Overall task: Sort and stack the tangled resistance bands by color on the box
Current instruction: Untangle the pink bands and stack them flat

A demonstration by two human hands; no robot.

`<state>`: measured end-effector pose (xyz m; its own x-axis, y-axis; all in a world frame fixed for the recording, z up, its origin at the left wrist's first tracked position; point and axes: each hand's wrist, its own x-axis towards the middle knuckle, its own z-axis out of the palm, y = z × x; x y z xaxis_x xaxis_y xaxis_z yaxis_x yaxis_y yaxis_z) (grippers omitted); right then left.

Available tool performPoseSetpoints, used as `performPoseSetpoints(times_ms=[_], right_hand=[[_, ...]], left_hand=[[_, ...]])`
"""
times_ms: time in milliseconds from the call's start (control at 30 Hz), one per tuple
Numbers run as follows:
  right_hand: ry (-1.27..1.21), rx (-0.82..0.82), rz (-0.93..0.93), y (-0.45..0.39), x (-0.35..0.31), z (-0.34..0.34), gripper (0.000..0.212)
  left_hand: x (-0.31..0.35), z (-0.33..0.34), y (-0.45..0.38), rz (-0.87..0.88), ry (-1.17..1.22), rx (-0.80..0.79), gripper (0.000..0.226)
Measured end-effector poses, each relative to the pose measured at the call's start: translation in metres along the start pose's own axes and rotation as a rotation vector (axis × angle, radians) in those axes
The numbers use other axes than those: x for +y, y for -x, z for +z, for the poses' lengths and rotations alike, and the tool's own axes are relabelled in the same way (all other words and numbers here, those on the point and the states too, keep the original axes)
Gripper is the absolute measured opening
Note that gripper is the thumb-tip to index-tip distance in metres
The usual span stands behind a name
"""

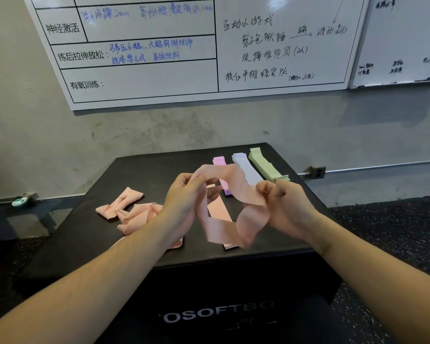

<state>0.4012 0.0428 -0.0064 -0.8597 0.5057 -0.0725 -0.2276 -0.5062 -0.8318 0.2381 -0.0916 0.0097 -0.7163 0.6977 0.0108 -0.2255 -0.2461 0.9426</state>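
Observation:
A pink resistance band (230, 184) hangs twisted in the air above the black box (147, 170). My left hand (184, 202) pinches its left end and my right hand (286, 207) pinches its right end. Below it a flat pink stack (217, 209) lies on the box, partly hidden by the band. Tangled pink bands (127, 209) lie in a heap at the left. At the back right lie three flat stacks side by side: purple (220, 161), lavender (246, 167) and green (265, 165).
The box stands against a grey concrete wall with whiteboards (209, 45) above it. Speckled black floor (395, 232) lies to the right. A small teal object (19, 201) sits on a low ledge at the left.

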Motion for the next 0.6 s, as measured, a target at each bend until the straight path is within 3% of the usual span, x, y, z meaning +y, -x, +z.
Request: performPoseSetpoints(times_ms=[67,200,267,367,467,600], right_hand=[[0.073,0.007,0.036,-0.003,0.002,-0.001,0.012],[0.485,0.110,-0.028,-0.007,0.008,-0.003,0.008],[0.613,0.061,-0.020,-0.007,0.009,-0.004,0.031],[0.674,-0.003,0.030,-0.006,0.009,-0.001,0.031],[0.647,0.049,0.034,-0.005,0.007,0.000,0.015],[0.712,0.044,0.035,0.000,0.005,-0.004,0.016]], left_hand=[[0.001,0.000,-0.001,-0.005,0.053,0.022,0.011],[0.002,0.000,-0.001,-0.019,0.117,0.023,0.013],[0.003,0.000,-0.001,-0.031,0.130,-0.001,0.015],[0.005,-0.001,0.000,-0.031,0.112,-0.050,0.017],[0.008,-0.004,0.002,-0.013,0.035,-0.054,0.012],[0.010,-0.014,-0.002,0.010,-0.075,-0.007,0.004]])
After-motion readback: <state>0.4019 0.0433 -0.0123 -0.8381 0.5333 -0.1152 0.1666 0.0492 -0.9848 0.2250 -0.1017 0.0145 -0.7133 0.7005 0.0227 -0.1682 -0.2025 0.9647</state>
